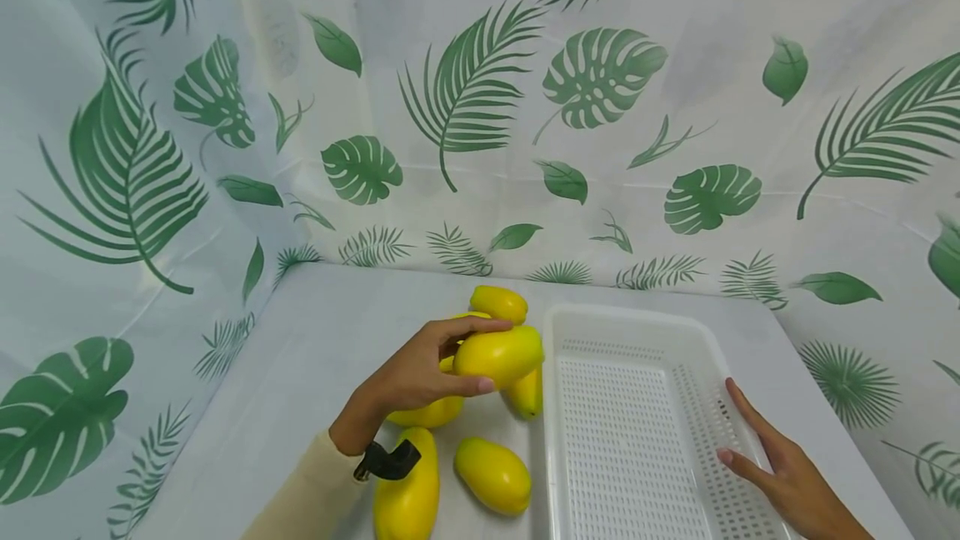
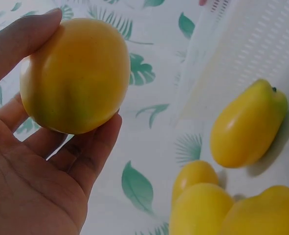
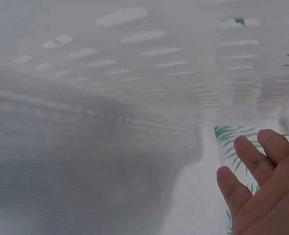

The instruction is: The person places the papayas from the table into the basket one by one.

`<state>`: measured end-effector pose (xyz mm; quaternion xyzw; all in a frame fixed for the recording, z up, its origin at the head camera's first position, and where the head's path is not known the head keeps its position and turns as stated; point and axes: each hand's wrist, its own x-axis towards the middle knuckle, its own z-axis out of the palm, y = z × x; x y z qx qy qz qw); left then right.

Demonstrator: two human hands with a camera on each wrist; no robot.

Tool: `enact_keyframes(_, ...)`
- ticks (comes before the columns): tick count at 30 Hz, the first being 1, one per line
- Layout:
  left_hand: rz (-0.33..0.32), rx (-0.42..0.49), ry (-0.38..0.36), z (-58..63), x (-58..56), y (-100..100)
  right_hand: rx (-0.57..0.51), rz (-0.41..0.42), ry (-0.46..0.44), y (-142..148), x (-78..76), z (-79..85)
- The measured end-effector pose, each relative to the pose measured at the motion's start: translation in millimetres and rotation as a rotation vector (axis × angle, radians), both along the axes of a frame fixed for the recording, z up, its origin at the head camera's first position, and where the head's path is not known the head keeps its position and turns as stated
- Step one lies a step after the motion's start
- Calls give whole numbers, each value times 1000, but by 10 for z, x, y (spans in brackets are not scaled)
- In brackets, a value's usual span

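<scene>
"What does the left hand (image 1: 420, 363) have?"
"A yellow fruit (image 1: 498, 357); the thumb pinches it on one side and the fingers on the other; it is held up over the other fruits (image 1: 525, 398), near the left edge of the white basket (image 1: 550, 457); whether it touches that edge, I cannot tell."
"And the right hand (image 1: 787, 469)?"
"It holds the basket's right side, thumb over the rim, fingers outside; how firmly they press, I cannot tell."
"Where do the loose ones lie?"
"On the white table (image 1: 330, 315), left of the basket; a long fruit (image 1: 408, 494) is partly hidden by the black wrist strap (image 1: 390, 461); behind the table hangs a leaf-printed sheet (image 1: 487, 215)."
</scene>
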<state>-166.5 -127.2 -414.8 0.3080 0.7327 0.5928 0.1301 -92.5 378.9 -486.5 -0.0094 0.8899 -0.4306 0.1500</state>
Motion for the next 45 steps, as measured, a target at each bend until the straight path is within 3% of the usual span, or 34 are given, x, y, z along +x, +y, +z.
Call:
enact_keyframes(12,-68,5,56,42,31,197,92,34,136,29,-11,-67)
enact_keyframes(19,-109,1,48,63,41,313,141,50,284,39,-5,-63)
enact_keyframes(25,-144,13,37,87,53,386,149,26,263,54,6,-68)
enact_keyframes(31,-173,15,23,101,71,444,62,9,295,60,40,-75)
enact_keyframes(38,-216,23,-15,83,72,511,-77,72,403,40,64,-79)
enact_keyframes(45,-228,46,-17,66,72,547,-137,86,390,62,83,-113)
